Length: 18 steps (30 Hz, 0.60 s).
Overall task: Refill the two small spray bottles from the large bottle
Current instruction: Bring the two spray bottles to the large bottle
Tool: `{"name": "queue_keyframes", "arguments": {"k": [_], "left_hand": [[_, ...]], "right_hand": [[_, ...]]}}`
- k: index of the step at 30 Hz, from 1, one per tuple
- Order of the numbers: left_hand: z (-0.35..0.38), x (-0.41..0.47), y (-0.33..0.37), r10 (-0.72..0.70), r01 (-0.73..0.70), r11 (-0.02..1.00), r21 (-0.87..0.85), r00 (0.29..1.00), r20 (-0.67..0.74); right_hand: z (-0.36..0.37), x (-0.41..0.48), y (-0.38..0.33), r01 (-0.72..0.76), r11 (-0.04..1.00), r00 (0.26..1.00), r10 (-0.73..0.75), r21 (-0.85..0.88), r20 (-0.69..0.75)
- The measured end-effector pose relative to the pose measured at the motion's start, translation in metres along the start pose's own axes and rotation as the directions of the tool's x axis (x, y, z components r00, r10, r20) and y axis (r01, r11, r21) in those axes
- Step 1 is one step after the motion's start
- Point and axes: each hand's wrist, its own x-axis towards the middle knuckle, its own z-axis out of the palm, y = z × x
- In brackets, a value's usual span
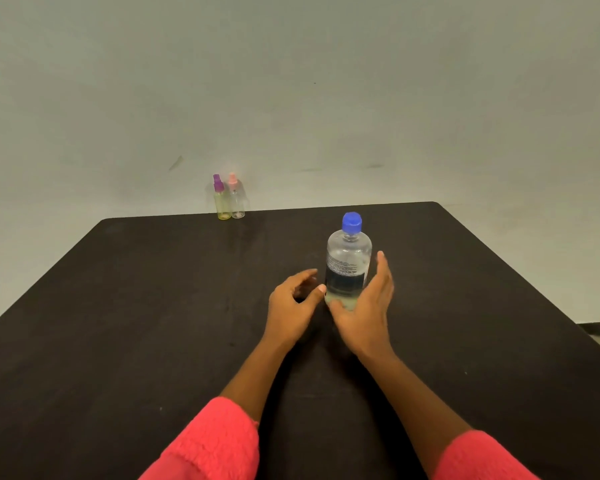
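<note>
1. Large bottle (347, 261): clear, dark label, blue cap (352, 222) on, upright on the dark tabletop (136, 306), a little toward 1 o'clock of its middle. Contents clear to pale; level hard to read behind the label.
2. Two small spray bottles: side by side at 11 o'clock on the far edge, by the wall, well apart from the large bottle. Purple-topped one (221, 202) with yellowish liquid on the 9 o'clock side; pink-topped one (237, 202) apparently near empty. Sprayer tops on both.
3. Left hand (293, 303): at 9 o'clock of the large bottle's lower body, fingers loosely curled, holding nothing. Thumb tip just beside the bottle wall; contact not certain.
4. Right hand (364, 306): at 3 o'clock of the bottle, fingers straight and pointing toward 12, palm facing the bottle, thumb low near its foot. Spread, not clasped.
5. Forearms: bare below red sleeves (215, 441), reaching in from 6 o'clock and converging on the bottle.
6. Step judged: taking hold of the large bottle; no refilling done yet.
7. Next move, as judged: one hand closed round the body, the other up to the cap to unscrew it; spray bottles brought nearer and opened; slow pour for narrow necks.
</note>
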Motion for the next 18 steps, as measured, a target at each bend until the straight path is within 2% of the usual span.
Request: {"name": "queue_keyframes", "arguments": {"k": [2, 3, 5, 8, 10, 12, 15, 17, 18], "left_hand": [[-0.001, 0.001, -0.002, 0.001, 0.000, 1.000, 0.006, 0.977, -0.212], [-0.003, 0.003, -0.002, -0.020, 0.023, 1.000, 0.007, 0.946, -0.323], [-0.013, 0.006, -0.002, -0.082, 0.090, 0.996, -0.006, 0.876, -0.475], [-0.033, 0.013, -0.009, -0.089, 0.121, 0.992, 0.027, 0.845, -0.527], [-0.050, 0.019, -0.015, -0.095, 0.138, 0.989, 0.042, 0.844, -0.528], [-0.066, 0.027, -0.021, -0.118, 0.162, 0.986, 0.040, 0.848, -0.517], [-0.083, 0.044, -0.028, -0.125, 0.180, 0.982, 0.060, 0.851, -0.509], [-0.090, 0.057, -0.032, -0.134, 0.189, 0.980, 0.061, 0.855, -0.500], [-0.093, 0.066, -0.035, -0.139, 0.193, 0.979, 0.062, 0.861, -0.489]], "right_hand": [[0.000, -0.011, -0.008, 0.195, 0.980, 0.965, -0.197, -0.030, -0.174], [0.001, -0.018, -0.012, 0.291, 0.956, 0.937, -0.291, -0.028, -0.193], [0.006, -0.030, -0.020, 0.456, 0.890, 0.886, -0.456, -0.018, -0.090], [0.023, -0.032, -0.028, 0.555, 0.832, 0.809, -0.545, 0.019, 0.219], [0.042, -0.028, -0.031, 0.503, 0.864, 0.804, -0.481, 0.032, 0.350], [0.064, -0.019, -0.034, 0.365, 0.929, 0.853, -0.360, 0.061, 0.379], [0.101, 0.002, -0.039, 0.075, 0.989, 0.961, -0.106, 0.127, 0.257], [0.123, 0.021, -0.040, -0.094, 0.979, 0.979, 0.057, 0.183, 0.197], [0.133, 0.030, -0.041, -0.133, 0.970, 0.977, 0.094, 0.204, 0.189]]}}
